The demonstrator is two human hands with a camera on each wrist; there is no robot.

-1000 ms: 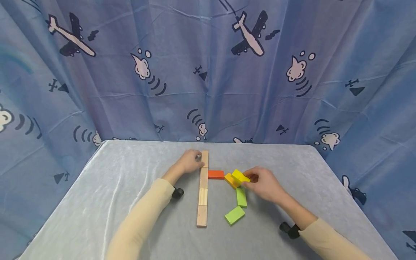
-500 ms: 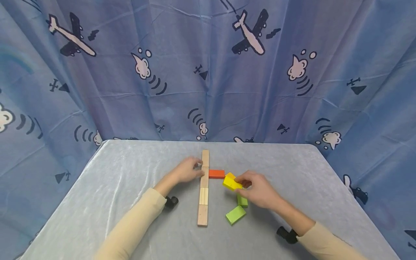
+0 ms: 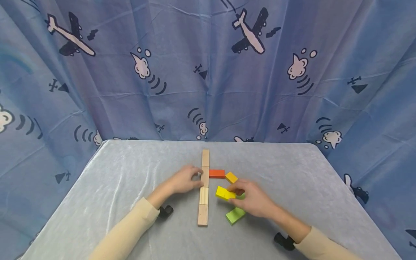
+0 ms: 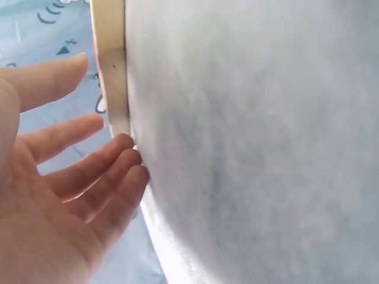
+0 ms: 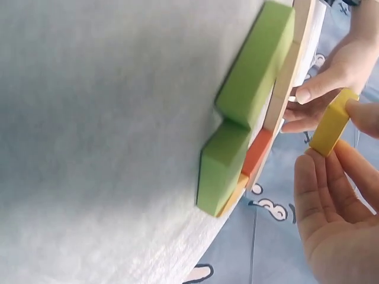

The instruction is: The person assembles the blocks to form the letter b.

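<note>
My right hand [image 3: 255, 200] pinches a yellow block [image 3: 223, 193] between thumb and fingertips, raised above the table in the right wrist view. My left hand [image 3: 184, 180] has its fingers loosely bent at the left side of a straight row of plain wooden blocks [image 3: 203, 213], holding nothing. From that row a red block [image 3: 216, 174] reaches rightward, and an orange block [image 3: 231, 177] sits angled at its end. Two green blocks follow: the nearer one [image 3: 234, 216] lies tilted, while the farther one [image 5: 225, 168] is mostly covered by my right hand in the head view.
A pale grey cloth covers the table [image 3: 81, 202]. Behind it hangs a blue curtain [image 3: 175, 72] with airplane prints. Dark wrist cameras, one on the left wrist [image 3: 166, 211] and one on the right [image 3: 284, 241], stick out beneath the forearms.
My right hand has carried the yellow block left and nearer, from over the orange block toward the wooden row. My left hand has slid nearer along that row.
</note>
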